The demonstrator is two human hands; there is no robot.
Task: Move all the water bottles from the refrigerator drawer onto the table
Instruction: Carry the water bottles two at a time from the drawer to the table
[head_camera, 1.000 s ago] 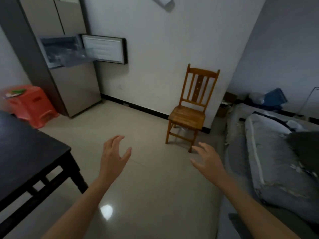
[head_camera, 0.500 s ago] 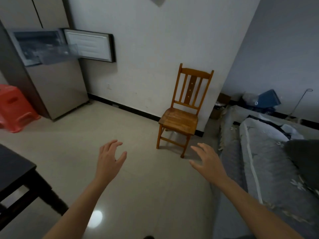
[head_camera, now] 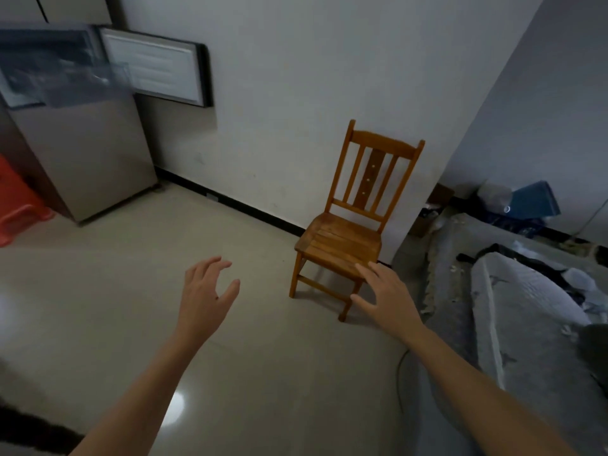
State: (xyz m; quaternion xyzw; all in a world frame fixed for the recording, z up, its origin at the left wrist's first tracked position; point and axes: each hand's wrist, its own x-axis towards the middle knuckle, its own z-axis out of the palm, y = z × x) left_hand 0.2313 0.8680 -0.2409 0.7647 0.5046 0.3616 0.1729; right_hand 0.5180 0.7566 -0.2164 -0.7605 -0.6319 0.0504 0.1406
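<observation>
Looking upper left of the frame: the open fridge drawer (head_camera: 82, 83) sits far off, nearer the left hand (head_camera: 205, 296); the right hand (head_camera: 385, 297) is empty too, both spread open.

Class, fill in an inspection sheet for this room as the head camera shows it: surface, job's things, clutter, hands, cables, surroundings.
Surface: only a dark table corner at lower left; its top is out of view.
Job's things: refrigerator with its small door open and clear drawer pulled out; contents blurred, no bottles made out.
Clutter: red stool; boxes and bags at far right.
Hands: left hand and right hand open, empty.
Cables: thin cord on floor.
Surroundings: wooden chair, grey bedding.
</observation>
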